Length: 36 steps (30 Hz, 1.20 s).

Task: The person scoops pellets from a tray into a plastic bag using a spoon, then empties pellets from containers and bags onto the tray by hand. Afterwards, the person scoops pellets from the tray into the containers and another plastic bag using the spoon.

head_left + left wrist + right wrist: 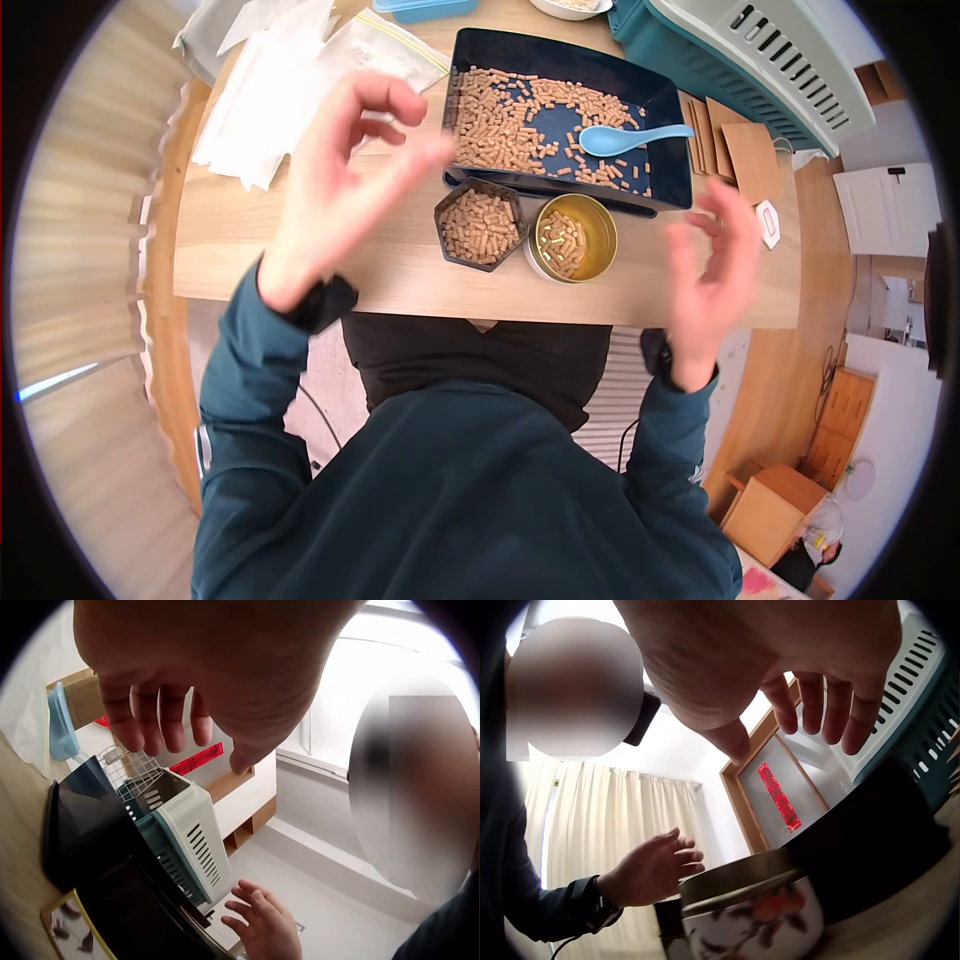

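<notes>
Both hands are raised over the table with nothing in them. My left hand (340, 180) has loosely bent fingers and hovers left of the dark blue tray (560, 187). On the other side, my right hand (715, 250) hangs near the tray's right front corner, fingers relaxed. Tan wood pellets (500, 130) lie across the tray, thickest at its left. A light blue spoon (605, 141) rests on them. In front of the tray stand a black hexagonal container (482, 262) full of pellets and a round tin (600, 235) partly filled with them. Painted fruit decorates the tin's outside (776, 911).
White paper or plastic sheets (260, 95) and a zip bag (385, 50) lie at the back left. Behind stand a light blue box (425, 10) and a teal and grey pet carrier (740, 60). Cardboard pieces (750, 160) lie right of the tray.
</notes>
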Motion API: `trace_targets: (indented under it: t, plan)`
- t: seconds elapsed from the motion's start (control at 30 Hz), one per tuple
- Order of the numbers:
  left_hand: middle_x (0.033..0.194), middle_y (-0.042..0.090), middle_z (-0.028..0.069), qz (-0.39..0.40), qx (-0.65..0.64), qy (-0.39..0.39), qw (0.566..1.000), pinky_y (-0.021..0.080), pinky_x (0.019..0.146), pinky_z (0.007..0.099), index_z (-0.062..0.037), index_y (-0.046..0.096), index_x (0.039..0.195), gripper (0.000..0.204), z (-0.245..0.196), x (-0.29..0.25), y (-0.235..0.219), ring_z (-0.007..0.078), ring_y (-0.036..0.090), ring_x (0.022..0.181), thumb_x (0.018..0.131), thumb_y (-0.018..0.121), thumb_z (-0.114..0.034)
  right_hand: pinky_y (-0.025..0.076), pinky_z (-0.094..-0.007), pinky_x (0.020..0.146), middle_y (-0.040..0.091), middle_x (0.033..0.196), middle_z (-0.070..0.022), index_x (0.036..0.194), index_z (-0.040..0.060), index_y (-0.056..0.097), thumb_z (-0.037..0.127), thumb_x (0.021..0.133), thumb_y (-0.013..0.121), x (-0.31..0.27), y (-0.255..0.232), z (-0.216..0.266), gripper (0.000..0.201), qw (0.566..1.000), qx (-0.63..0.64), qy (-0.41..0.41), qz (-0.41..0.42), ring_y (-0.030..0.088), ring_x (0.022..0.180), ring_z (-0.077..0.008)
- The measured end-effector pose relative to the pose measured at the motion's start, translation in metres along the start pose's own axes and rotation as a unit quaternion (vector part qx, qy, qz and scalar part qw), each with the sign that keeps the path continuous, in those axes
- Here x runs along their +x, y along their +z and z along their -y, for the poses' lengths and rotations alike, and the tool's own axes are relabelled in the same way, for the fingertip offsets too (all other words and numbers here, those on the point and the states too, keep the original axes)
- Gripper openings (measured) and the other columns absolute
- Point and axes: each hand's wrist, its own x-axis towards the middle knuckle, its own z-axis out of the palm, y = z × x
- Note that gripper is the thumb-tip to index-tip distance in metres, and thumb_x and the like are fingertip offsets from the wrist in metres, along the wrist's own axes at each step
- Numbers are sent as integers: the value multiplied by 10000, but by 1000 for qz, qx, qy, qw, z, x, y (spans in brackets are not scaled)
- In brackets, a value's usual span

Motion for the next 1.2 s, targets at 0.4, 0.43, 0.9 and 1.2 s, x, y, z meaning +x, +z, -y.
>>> trace_targets:
  t: [0.4,0.43,0.9,1.2]
  plan:
    - [1558,359,216,8,191,12,981,409,1185,469,-50,439,1523,939,-11,-85,77,399,400,1464,712,913,-79,467,-481,1100,394,1537,-258,1513,-6,469,135,814,870,-47,53,33,818,994,-35,-39,98,510,1342,-423]
    - [1562,348,218,-6,189,8,982,413,1182,469,-50,425,1531,952,-10,-86,78,396,398,1464,711,909,-70,474,-480,1091,392,1538,-257,1512,-8,468,130,806,873,-49,51,35,826,995,-25,-34,96,511,1341,-421]
    - [1555,391,222,-122,295,-19,947,411,1169,457,-29,397,1552,955,6,-115,7,379,410,1447,724,874,-52,494,-479,1075,470,1495,-243,1464,-4,517,186,778,908,-64,78,64,811,984,31,-90,154,549,1308,-423]
    - [1575,406,216,-122,313,-41,941,342,1205,459,-9,384,1561,897,15,-127,-9,368,405,1458,792,844,-59,544,-425,826,679,1136,-153,1158,-1,703,141,890,786,-34,97,51,314,987,7,-129,92,662,974,-351]
